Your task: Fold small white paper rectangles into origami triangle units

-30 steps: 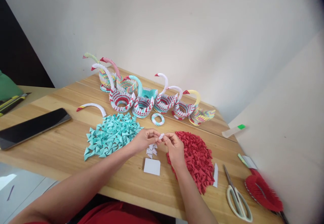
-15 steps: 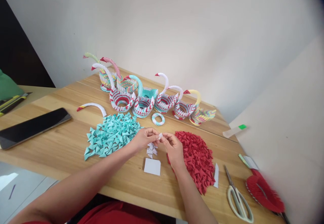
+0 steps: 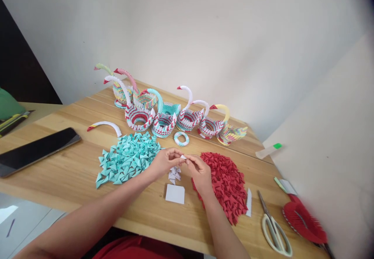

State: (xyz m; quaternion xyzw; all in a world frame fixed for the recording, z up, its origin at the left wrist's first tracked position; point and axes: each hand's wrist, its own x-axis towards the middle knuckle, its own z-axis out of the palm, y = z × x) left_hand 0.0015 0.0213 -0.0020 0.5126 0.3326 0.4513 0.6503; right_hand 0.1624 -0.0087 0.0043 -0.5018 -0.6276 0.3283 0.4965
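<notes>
Between my fingertips is a small piece of white paper [image 3: 183, 157], partly folded and pinched from both sides. My left hand [image 3: 165, 162] closes on its left end, and my right hand [image 3: 201, 172] grips the right end. Just below the hands lie several folded white paper triangles [image 3: 174, 174], partly covered by my left hand. Nearer to me sits a stack of white paper slips [image 3: 175, 194]. A heap of teal paper triangles [image 3: 128, 158] spreads left of my hands, and a heap of red paper triangles [image 3: 226, 185] lies under and beside my right forearm.
Several paper swans [image 3: 139, 115] stand in a row along the back. Near them are a teal-and-white paper ring [image 3: 181, 139] and a loose white swan neck [image 3: 106, 123]. A phone [image 3: 37, 149] lies left; scissors [image 3: 273, 227] and a red paper piece [image 3: 304, 220] lie right.
The white paper between my fingers looks smaller and flatter, its raised corner now turned down. Both hands stay together in nearly the same place; the view has shifted slightly.
</notes>
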